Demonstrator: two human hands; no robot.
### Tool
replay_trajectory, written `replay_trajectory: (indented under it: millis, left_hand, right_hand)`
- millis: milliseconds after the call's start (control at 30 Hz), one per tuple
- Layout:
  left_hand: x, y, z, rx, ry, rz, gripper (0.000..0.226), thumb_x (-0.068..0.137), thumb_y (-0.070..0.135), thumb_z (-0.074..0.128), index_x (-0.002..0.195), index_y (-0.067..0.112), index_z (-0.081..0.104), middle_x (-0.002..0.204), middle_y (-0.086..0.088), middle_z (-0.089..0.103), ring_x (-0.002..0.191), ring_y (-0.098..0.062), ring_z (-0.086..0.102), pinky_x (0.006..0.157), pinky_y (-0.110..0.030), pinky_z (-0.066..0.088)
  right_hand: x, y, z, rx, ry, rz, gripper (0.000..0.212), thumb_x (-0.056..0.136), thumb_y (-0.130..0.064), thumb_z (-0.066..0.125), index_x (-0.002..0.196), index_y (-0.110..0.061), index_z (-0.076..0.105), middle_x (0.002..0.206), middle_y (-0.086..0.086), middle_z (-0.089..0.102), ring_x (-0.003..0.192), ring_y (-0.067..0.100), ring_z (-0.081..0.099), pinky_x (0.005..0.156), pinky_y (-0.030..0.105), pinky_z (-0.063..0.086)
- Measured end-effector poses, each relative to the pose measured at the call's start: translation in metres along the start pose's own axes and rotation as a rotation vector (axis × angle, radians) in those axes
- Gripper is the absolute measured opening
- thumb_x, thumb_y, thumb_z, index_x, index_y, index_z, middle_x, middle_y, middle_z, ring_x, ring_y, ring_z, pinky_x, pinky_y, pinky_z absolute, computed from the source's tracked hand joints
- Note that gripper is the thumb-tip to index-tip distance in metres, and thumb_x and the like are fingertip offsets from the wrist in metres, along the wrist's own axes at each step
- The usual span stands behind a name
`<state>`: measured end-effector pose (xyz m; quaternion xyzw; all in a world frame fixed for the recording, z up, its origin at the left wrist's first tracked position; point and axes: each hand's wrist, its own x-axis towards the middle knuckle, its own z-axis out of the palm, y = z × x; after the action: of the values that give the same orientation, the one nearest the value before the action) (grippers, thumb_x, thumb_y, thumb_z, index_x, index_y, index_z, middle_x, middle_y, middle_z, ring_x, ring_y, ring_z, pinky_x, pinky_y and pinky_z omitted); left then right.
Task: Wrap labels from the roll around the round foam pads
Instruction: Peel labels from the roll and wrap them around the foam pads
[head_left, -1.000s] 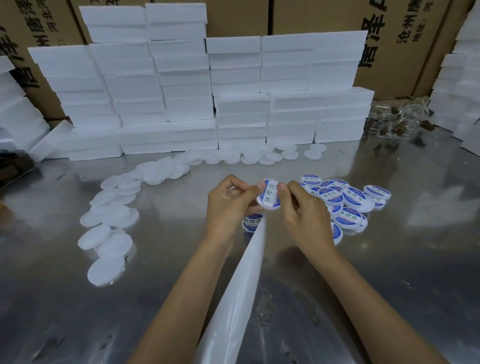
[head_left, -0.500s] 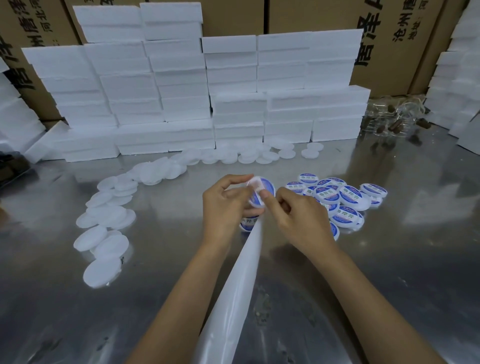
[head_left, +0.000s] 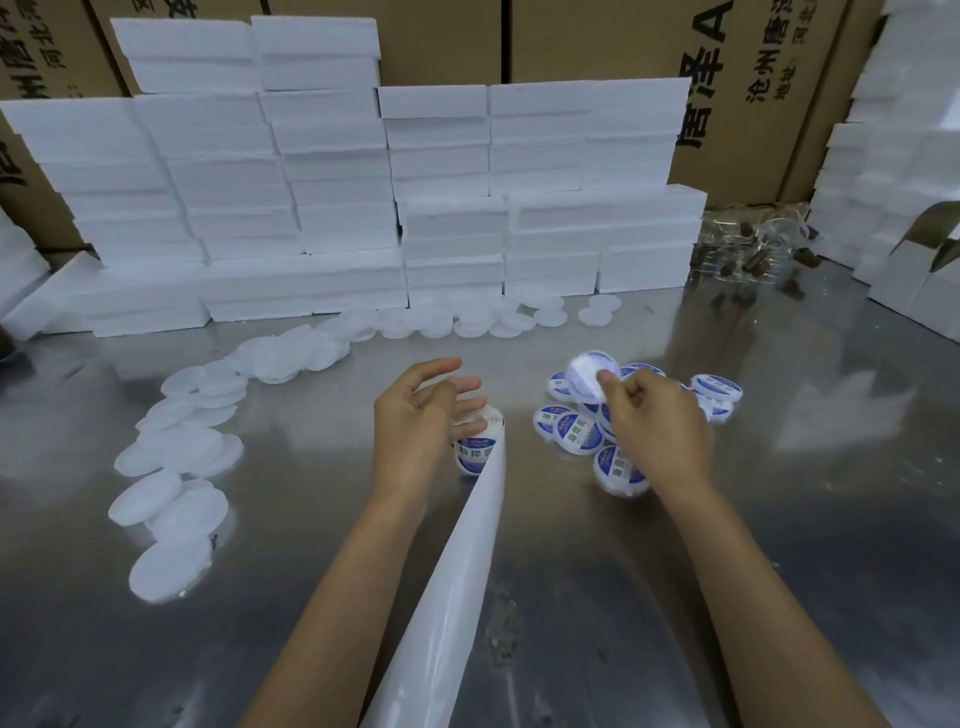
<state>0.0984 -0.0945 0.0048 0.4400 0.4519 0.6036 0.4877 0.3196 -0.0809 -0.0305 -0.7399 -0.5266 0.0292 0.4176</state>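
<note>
Right hand (head_left: 657, 436) is pinching a labelled pad (head_left: 589, 375) above the labelled pile (head_left: 576, 434). Left hand (head_left: 421, 415), grip released, is touching the label roll (head_left: 475, 434) mid-frame

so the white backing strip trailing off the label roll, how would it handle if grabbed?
Likely floppy: the backing strip hangs in a long thin ribbon from the label roll toward the camera, with nothing supporting it. Its glossy sheen suggests a slick surface. Probably very light, so pulling it could drag or tip the small roll.

Reflective metal worktop (head_left: 779, 467) lit from above, white foam blocks (head_left: 337, 208) stacked along its back edge, brown cardboard cartons (head_left: 753, 78) printed with black characters ranged behind.
</note>
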Motion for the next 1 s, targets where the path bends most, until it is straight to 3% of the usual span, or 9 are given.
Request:
replay_trajectory:
  millis: [133,300,433,600,667,767,867,933,1000]
  left_hand:
    - [0.002,-0.003,-0.001,0.05,0.051,0.033,0.027,0.097,-0.003,0.044,0.108,0.006,0.067,0.096,-0.014,0.074,0.084,-0.031,0.074,0.065,-0.032,0.063]
    - [0.003,-0.002,-0.004,0.004,0.095,0.046,0.027,0.096,-0.005,0.043,0.103,0.005,0.067,0.089,-0.013,0.073,0.073,-0.023,0.072,0.059,-0.029,0.06]
    - [0.005,-0.004,-0.006,0.043,0.117,0.027,0.027,0.095,-0.005,0.042,0.102,0.004,0.067,0.088,-0.013,0.073,0.064,-0.017,0.069,0.055,-0.028,0.058]
    - [0.01,-0.006,-0.012,0.121,0.149,0.023,0.029,0.094,-0.002,0.043,0.096,0.01,0.07,0.088,-0.01,0.074,0.056,-0.012,0.063,0.05,-0.025,0.052]
    - [0.016,-0.006,-0.021,0.208,0.184,0.023,0.027,0.094,0.003,0.045,0.096,0.016,0.069,0.088,-0.004,0.075,0.064,-0.012,0.065,0.056,-0.023,0.049]
    - [0.028,0.0,-0.05,0.521,0.359,0.054,0.025,0.093,0.011,0.049,0.106,0.021,0.068,0.104,0.002,0.073,0.098,-0.022,0.066,0.077,-0.025,0.042]
    - [0.039,0.004,-0.093,0.886,0.543,0.058,0.033,0.091,0.012,0.053,0.122,0.015,0.064,0.124,-0.009,0.065,0.121,-0.032,0.053,0.097,-0.036,0.035]
    - [0.043,0.004,-0.118,1.148,0.575,-0.058,0.04,0.09,0.015,0.055,0.13,0.012,0.056,0.137,-0.017,0.052,0.131,-0.036,0.04,0.109,-0.046,0.026]
    - [0.045,0.003,-0.14,1.25,0.598,-0.165,0.045,0.091,0.02,0.055,0.134,0.009,0.049,0.145,-0.022,0.04,0.139,-0.036,0.029,0.116,-0.049,0.017]
  right_hand:
    - [0.007,0.018,-0.005,-0.171,0.044,0.079,0.052,0.094,-0.057,0.05,0.062,-0.016,0.051,0.06,-0.004,0.057,0.061,0.021,0.054,0.06,0.03,0.034]
    - [0.003,0.014,-0.005,-0.192,0.076,0.097,0.052,0.094,-0.055,0.052,0.061,-0.015,0.051,0.059,-0.003,0.057,0.062,0.024,0.056,0.061,0.031,0.036]
    - [-0.011,-0.011,-0.002,-0.17,0.114,-0.085,0.047,0.098,-0.044,0.048,0.06,-0.016,0.045,0.054,0.0,0.052,0.058,0.028,0.051,0.053,0.031,0.029]
    - [-0.047,-0.05,0.023,-0.049,0.019,-0.332,0.037,0.096,-0.039,0.053,0.067,-0.018,0.045,0.058,-0.002,0.057,0.058,0.026,0.054,0.051,0.031,0.033]
    - [-0.056,-0.053,0.032,0.03,-0.071,-0.375,0.032,0.097,-0.042,0.05,0.073,-0.02,0.049,0.064,-0.005,0.055,0.062,0.015,0.052,0.052,0.03,0.034]
    - [-0.059,-0.051,0.038,0.148,-0.156,-0.343,0.027,0.098,-0.045,0.047,0.081,-0.024,0.053,0.068,-0.01,0.057,0.066,0.006,0.055,0.055,0.026,0.034]
    - [-0.057,-0.048,0.039,0.237,-0.197,-0.267,0.025,0.098,-0.044,0.047,0.084,-0.025,0.055,0.069,-0.011,0.06,0.068,0.004,0.057,0.058,0.029,0.038]
    - [-0.056,-0.048,0.039,0.274,-0.216,-0.224,0.024,0.099,-0.043,0.046,0.085,-0.026,0.057,0.072,-0.012,0.062,0.071,0.003,0.059,0.062,0.031,0.042]
    - [-0.056,-0.048,0.04,0.293,-0.233,-0.21,0.023,0.099,-0.043,0.045,0.085,-0.028,0.056,0.073,-0.014,0.063,0.074,0.0,0.059,0.062,0.029,0.042]
